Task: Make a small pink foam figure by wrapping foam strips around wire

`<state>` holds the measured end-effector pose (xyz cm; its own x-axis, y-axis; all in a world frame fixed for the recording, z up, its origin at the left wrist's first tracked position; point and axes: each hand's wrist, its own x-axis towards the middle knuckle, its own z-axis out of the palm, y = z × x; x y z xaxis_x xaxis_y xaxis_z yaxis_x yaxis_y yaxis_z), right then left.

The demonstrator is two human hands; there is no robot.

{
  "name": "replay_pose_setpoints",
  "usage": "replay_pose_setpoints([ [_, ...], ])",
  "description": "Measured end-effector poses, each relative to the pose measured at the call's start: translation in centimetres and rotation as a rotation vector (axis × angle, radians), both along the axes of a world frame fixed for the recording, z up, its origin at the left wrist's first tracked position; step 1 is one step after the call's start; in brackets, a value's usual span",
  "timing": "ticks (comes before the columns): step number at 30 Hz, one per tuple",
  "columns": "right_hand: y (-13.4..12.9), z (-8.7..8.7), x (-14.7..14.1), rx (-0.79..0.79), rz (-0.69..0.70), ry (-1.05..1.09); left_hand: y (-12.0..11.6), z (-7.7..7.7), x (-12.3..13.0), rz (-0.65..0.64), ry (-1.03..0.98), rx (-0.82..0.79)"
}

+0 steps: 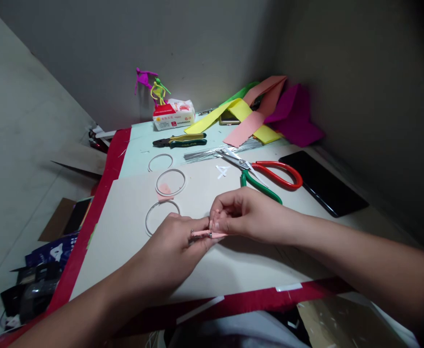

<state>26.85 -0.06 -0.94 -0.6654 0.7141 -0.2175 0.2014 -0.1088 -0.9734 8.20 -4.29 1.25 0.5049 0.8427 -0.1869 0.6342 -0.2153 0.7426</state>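
Near the front edge of the surface, your left hand and right hand pinch a pink strip; uneven pulling could tear it. Just beyond, toward the left edge, a slip could nudge the nearest ring.

We look through a single camera worn on the person's head, facing forward and down over the table. The view is wide and close: the left hand and right hand lie near us, just below the middle, with the forearms running in from the lower left and the right. Farther off we see the tissue pack, then the wall across the top. At left we look past the table's side to clutter.
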Motion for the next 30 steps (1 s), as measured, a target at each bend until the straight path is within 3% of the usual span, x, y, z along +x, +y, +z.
replay_pose_setpoints([
  [5,0.1,-0.3,0.1,-0.079,0.009,0.014,0.0,-0.2,-0.1,0.006,0.095,0.079],
  [9,0.2,-0.2,0.2,-0.076,0.006,0.014,-0.2,-0.8,-0.5,0.067,0.173,0.269],
  [13,0.3,-0.2,0.4,-0.135,0.048,0.036,-0.2,-1.0,-0.8,-0.024,0.226,0.455],
  [18,0.1,-0.4,0.2,-0.273,0.012,0.085,-0.3,-0.2,-0.8,-0.131,0.258,0.654],
  [23,0.0,-0.1,0.0,-0.497,0.081,0.253,-0.5,0.5,-0.9,-0.174,0.204,0.675],
  [27,0.2,0.3,0.0,-0.515,0.148,0.310,-0.5,0.8,-0.9,-0.155,0.110,0.620],
  [30,0.2,0.6,0.0,-0.539,0.128,0.329,-0.2,1.1,-0.9,-0.135,0.022,0.473],
])
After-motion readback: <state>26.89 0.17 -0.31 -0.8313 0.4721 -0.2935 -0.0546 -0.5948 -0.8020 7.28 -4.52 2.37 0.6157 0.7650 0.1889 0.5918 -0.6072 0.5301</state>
